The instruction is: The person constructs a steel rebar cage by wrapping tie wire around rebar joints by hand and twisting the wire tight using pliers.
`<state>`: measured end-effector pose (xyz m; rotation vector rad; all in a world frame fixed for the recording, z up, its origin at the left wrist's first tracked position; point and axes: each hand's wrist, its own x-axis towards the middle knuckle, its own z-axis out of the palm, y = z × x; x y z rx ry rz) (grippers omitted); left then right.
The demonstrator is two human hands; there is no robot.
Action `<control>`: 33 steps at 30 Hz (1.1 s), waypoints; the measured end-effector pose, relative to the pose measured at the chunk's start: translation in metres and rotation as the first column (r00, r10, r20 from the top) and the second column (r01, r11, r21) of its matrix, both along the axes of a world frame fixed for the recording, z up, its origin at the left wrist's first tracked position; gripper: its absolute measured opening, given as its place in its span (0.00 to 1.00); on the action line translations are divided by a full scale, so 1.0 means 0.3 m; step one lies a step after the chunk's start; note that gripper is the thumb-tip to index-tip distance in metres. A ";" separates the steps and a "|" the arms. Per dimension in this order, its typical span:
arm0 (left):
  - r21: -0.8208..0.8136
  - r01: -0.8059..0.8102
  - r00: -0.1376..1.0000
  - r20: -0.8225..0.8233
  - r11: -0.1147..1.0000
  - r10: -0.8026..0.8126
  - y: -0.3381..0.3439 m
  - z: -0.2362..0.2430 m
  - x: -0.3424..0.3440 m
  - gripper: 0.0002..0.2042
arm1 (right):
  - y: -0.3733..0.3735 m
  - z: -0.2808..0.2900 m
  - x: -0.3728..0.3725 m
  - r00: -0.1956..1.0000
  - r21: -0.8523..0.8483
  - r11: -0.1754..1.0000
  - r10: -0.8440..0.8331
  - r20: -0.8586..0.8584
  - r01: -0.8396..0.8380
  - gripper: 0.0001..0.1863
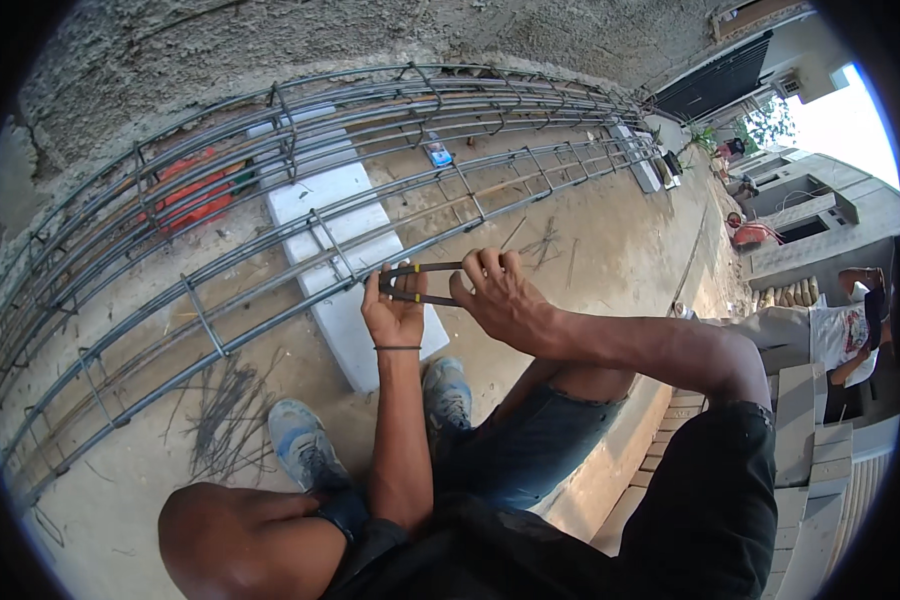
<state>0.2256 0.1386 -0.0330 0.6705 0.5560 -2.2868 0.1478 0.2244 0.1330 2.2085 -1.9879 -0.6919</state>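
A pair of pincers [422,298] with dark handles and yellow marks is held sideways in front of me, its handles spread. My right hand [505,295] grips the handle ends. At the jaws is my left hand [395,318], its palm turned up and fingers curled in; whether it pinches a thin wire or the pincers' head I cannot make out. Just beyond the jaws runs the near bar of a long rebar cage [310,290], made of steel rods and square stirrups. A white block [335,225] lies beneath the cage.
Loose tie wires [232,420] lie by my left shoe [305,440]; more wire pieces [542,245] are farther off. Beyond the near bars are a red bag [192,190] and a blue-and-white packet [438,152]. Another block [635,160] supports the far end. A person [845,335] is at right.
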 end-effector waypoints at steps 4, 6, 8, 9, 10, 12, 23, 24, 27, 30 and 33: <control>-0.104 -0.029 0.992 0.122 0.994 0.042 0.036 0.007 -0.008 0.13 | 0.001 -0.024 0.018 0.927 0.259 0.952 -0.240 0.289 0.165 0.24; -0.188 0.124 0.961 0.269 0.974 -0.071 0.073 0.039 -0.037 0.16 | 0.007 -0.070 -0.073 0.684 0.280 0.934 -0.354 0.638 0.222 0.22; -0.304 0.280 0.903 0.405 0.911 -0.142 0.076 0.047 -0.016 0.21 | -0.027 -0.031 -0.102 0.703 0.142 0.910 -0.393 0.593 0.389 0.19; -0.352 0.303 0.907 0.392 0.885 -0.155 0.078 0.017 -0.014 0.23 | -0.045 -0.022 -0.110 0.688 0.128 0.900 -0.405 0.602 0.418 0.17; -0.352 0.314 0.900 0.407 0.882 -0.158 0.088 0.019 -0.021 0.23 | -0.046 -0.019 -0.128 0.672 0.118 0.878 -0.435 0.600 0.463 0.15; -0.332 0.263 0.907 0.405 0.906 -0.115 0.110 0.025 -0.034 0.23 | -0.055 -0.019 -0.154 0.646 0.201 0.869 -0.474 0.599 0.451 0.13; -0.291 0.093 0.735 0.665 0.952 0.132 0.081 -0.025 0.005 0.23 | 0.011 -0.011 -0.393 0.445 0.469 0.751 -0.657 0.609 0.466 0.10; -0.324 0.138 0.719 0.682 0.936 0.130 0.074 -0.020 0.009 0.21 | 0.049 -0.048 -0.435 0.222 0.634 0.614 -0.777 0.589 0.470 0.09; -0.428 0.189 0.655 0.725 0.884 0.211 0.047 -0.033 0.028 0.14 | 0.132 -0.147 -0.420 0.051 0.761 0.481 -0.857 0.513 0.435 0.09; -0.457 0.249 0.637 0.741 0.854 0.211 0.023 -0.062 0.045 0.11 | 0.239 -0.342 -0.347 -0.181 0.767 0.575 -0.754 0.632 0.283 0.11; -0.497 0.331 0.618 0.757 0.802 0.214 0.009 -0.066 0.067 0.11 | 0.319 -0.552 -0.250 -0.066 0.503 0.766 -0.524 0.849 0.400 0.14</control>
